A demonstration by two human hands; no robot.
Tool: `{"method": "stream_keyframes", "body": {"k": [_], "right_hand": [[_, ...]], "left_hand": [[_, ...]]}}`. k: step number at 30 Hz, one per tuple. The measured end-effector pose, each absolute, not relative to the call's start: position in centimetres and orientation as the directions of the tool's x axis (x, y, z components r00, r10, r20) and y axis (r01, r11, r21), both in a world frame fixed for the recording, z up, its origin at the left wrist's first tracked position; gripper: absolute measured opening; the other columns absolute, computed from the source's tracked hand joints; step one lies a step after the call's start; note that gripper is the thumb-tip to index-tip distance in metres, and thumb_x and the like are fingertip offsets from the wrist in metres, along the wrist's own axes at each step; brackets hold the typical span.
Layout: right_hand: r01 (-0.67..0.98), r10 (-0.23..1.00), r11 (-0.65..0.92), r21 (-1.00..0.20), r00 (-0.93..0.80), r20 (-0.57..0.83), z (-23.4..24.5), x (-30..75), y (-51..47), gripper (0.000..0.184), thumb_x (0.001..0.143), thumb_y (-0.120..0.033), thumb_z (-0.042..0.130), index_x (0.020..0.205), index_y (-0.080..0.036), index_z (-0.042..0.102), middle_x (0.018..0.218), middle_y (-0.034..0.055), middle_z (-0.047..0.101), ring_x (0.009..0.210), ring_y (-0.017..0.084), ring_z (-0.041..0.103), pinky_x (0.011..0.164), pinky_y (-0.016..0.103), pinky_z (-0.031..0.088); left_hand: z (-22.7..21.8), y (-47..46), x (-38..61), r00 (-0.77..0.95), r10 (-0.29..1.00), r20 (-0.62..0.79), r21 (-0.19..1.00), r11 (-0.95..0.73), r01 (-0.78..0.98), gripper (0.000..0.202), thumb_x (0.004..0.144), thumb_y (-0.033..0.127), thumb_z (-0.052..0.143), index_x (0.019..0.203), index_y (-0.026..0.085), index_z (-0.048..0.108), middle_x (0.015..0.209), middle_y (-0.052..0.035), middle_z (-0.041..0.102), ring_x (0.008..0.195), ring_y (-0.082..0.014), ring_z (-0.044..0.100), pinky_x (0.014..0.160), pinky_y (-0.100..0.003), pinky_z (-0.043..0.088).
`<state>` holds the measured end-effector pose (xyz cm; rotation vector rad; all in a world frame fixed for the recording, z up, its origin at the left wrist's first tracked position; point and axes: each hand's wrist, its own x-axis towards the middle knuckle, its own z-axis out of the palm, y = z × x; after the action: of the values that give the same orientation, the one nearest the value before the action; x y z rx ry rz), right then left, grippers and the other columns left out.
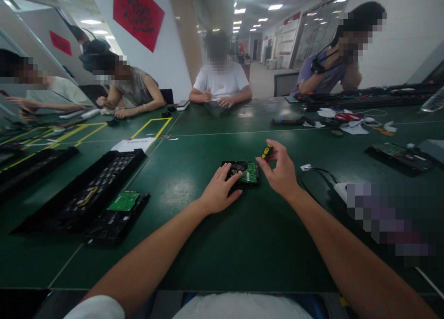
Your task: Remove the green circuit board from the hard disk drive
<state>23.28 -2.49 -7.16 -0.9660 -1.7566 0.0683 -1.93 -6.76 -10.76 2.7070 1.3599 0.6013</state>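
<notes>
Your left hand [219, 190] splayed on the black unit [238, 167], right hand [280, 170] pinched a tool [266, 151]; green board [251, 173] sat in place, mid-job imo.

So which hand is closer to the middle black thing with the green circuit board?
Left: the left hand has fingers on the circuit-board unit; the right hand is just off its right side, holding a small black-and-yellow tool.
</notes>
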Motion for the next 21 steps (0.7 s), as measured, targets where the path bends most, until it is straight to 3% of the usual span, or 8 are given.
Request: {"method": "stream_keyframes", "body": {"k": [5,10,16,21], "right_hand": [[0.518,0.646,0.689,-0.507,-0.121,0.754,-7.01,23.27,-2.49,0.056,0.103,-0.034,0.057,0.156,-0.03,0.039,0.138,0.0123,0.066,0.106,0.027,0.074,0.099,0.052,0.062],[0.576,0.617,0.665,-0.476,-0.065,0.784,-6.97,23.24,-2.53,0.057,0.098,-0.04,0.068,0.15,-0.03,0.048,0.131,0.0115,0.067,0.094,0.026,0.073,0.087,0.05,0.066],[0.54,0.633,0.686,-0.487,-0.114,0.765,-6.91,23.25,-2.59,0.055,0.104,-0.036,0.056,0.156,-0.032,0.04,0.135,0.0109,0.067,0.101,0.027,0.074,0.095,0.052,0.064],[0.595,0.608,0.668,-0.447,-0.089,0.789,-6.85,23.11,-2.8,0.055,0.099,-0.041,0.066,0.15,-0.032,0.049,0.128,0.0108,0.067,0.094,0.027,0.072,0.085,0.05,0.066]], "left_hand": [[-10.9,-6.71,-1.96,0.531,0.788,0.311,0.212,-0.602,0.77,0.061,0.102,0.045,0.06,0.158,0.024,0.046,0.173,-0.0169,0.027,0.163,-0.0372,0.02,0.129,-0.063,0.026],[-11.16,-6.57,-2.07,0.535,0.788,0.305,0.208,-0.604,0.769,0.061,0.102,0.045,0.061,0.157,0.024,0.047,0.172,-0.0173,0.029,0.162,-0.0372,0.022,0.129,-0.063,0.025],[-11.29,-6.54,-2.08,0.533,0.788,0.31,0.207,-0.603,0.771,0.061,0.102,0.045,0.061,0.157,0.023,0.047,0.172,-0.0169,0.029,0.163,-0.0372,0.021,0.129,-0.063,0.025],[-11.24,-6.54,-2.07,0.535,0.788,0.306,0.211,-0.603,0.769,0.062,0.102,0.045,0.06,0.158,0.023,0.046,0.173,-0.0168,0.027,0.163,-0.0373,0.02,0.13,-0.062,0.025]]}}
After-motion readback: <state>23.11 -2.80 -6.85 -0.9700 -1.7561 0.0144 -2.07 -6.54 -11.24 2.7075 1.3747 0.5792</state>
